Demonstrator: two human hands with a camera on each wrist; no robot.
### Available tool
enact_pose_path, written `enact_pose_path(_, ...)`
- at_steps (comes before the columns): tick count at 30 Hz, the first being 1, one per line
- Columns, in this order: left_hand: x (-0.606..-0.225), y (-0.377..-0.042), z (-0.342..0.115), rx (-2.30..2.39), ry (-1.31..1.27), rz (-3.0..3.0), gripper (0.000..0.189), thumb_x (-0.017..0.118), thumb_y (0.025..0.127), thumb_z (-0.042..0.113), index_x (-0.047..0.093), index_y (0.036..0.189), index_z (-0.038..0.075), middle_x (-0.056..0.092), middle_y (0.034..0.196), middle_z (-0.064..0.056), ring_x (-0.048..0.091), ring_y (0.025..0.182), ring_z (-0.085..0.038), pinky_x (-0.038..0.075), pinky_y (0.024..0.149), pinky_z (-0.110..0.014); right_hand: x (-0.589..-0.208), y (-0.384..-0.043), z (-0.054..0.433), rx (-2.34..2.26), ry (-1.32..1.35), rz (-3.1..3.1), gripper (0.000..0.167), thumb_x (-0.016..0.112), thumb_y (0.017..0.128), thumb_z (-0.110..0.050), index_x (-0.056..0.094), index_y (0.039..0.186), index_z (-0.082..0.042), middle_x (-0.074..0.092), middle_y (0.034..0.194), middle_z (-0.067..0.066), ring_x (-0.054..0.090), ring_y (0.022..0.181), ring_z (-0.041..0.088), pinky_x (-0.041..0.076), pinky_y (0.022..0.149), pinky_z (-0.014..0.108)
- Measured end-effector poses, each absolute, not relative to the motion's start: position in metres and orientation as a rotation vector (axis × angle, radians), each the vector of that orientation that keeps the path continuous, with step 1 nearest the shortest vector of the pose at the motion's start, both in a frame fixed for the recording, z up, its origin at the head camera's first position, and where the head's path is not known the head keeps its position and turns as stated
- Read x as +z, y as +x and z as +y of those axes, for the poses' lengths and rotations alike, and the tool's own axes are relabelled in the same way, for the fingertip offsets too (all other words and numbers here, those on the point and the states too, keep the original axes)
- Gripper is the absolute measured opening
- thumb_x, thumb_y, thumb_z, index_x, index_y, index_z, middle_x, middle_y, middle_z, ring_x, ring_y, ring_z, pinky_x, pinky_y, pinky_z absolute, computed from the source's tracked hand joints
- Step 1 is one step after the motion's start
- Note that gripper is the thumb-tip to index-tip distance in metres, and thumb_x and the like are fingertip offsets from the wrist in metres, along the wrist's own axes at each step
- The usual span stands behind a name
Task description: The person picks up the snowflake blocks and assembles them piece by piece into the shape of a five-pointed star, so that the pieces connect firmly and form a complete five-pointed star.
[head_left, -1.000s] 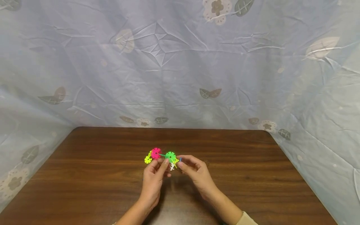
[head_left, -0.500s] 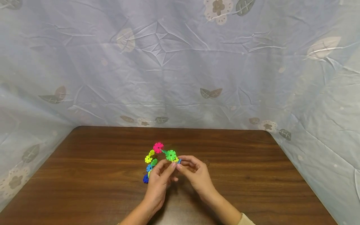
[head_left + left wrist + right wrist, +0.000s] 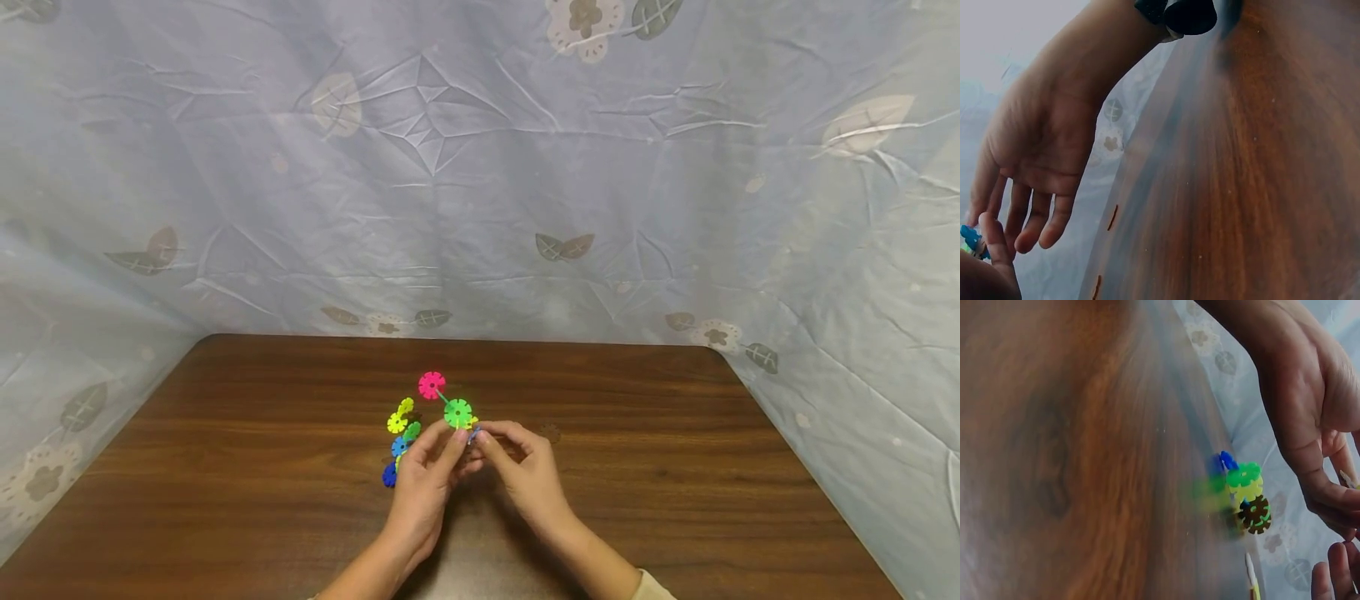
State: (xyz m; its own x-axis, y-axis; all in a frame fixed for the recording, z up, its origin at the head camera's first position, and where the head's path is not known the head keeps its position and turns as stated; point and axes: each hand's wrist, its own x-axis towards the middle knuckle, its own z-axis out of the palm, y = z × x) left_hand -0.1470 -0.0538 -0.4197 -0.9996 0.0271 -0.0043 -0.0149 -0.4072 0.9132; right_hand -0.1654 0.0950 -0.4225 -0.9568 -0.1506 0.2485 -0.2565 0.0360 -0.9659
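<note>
In the head view my left hand (image 3: 429,473) pinches the near end of a joined row of toy notched discs. A green disc (image 3: 458,412) and a pink disc (image 3: 431,385) stick out beyond its fingers, with a thin green piece between them. A bit of yellow shows beside the fingertips. My right hand (image 3: 528,475) pinches a small blue disc (image 3: 474,435), seen edge-on, close against the left fingertips. The left wrist view shows a blue disc (image 3: 971,239) between the two hands; fingers hide where the pieces meet.
Left of the hands, more discs rest on the brown wooden table (image 3: 300,500): yellow (image 3: 397,422), green (image 3: 412,431), light blue (image 3: 400,447) and dark blue (image 3: 389,475). A faint round shape (image 3: 551,432) lies to the right. A patterned cloth (image 3: 480,167) hangs behind.
My left hand has shifted slightly right and turned, so the pink disc has swung up and right, uncovering discs on the table. The blue disc in my right hand has come closer to the left fingertips.
</note>
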Motion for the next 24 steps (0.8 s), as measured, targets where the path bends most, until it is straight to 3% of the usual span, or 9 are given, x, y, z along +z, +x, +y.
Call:
enact_pose_path(6,-0.418,-0.147,-0.054,2.608,-0.006,1.63,0.038,0.067,0.102,0.01,0.058,0.134,-0.007,0.075,0.107,0.0,0.073,0.098,-0.012,0.063,0.092,-0.027,-0.424,-0.167,0.098,1.876,0.421,-2.265,0.016,0.072,0.099,-0.014,0.077,0.111,-0.004,0.076,0.11,0.012,0.07,0.097,0.015,0.058,0.086,0.023)
enact_pose_path(11,-0.417,-0.15,-0.058,2.601,-0.014,1.617,0.038,0.066,0.102,0.01,0.057,0.135,-0.006,0.075,0.107,-0.001,0.075,0.098,-0.013,0.063,0.093,-0.027,-0.422,-0.179,0.109,1.694,0.54,-2.337,0.017,0.069,0.102,-0.016,0.077,0.112,-0.005,0.076,0.11,0.011,0.071,0.1,0.017,0.061,0.087,0.027)
enact_pose_path(18,-0.418,-0.155,-0.067,2.543,-0.03,1.693,0.037,0.064,0.105,0.016,0.056,0.137,0.0,0.071,0.107,0.001,0.074,0.088,-0.012,0.063,0.081,-0.021,-0.422,-0.211,0.157,1.083,0.386,-2.832,0.02,0.07,0.1,-0.01,0.074,0.119,-0.005,0.073,0.11,0.01,0.069,0.096,0.022,0.06,0.083,0.041)
enact_pose_path(24,-0.417,-0.157,-0.07,2.508,0.004,1.749,0.036,0.064,0.105,0.019,0.057,0.136,0.003,0.069,0.102,0.003,0.069,0.083,-0.008,0.06,0.075,-0.019,-0.426,-0.22,0.176,0.849,0.352,-3.033,0.034,0.073,0.097,-0.008,0.068,0.128,0.003,0.067,0.117,0.017,0.068,0.105,0.031,0.062,0.087,0.044)
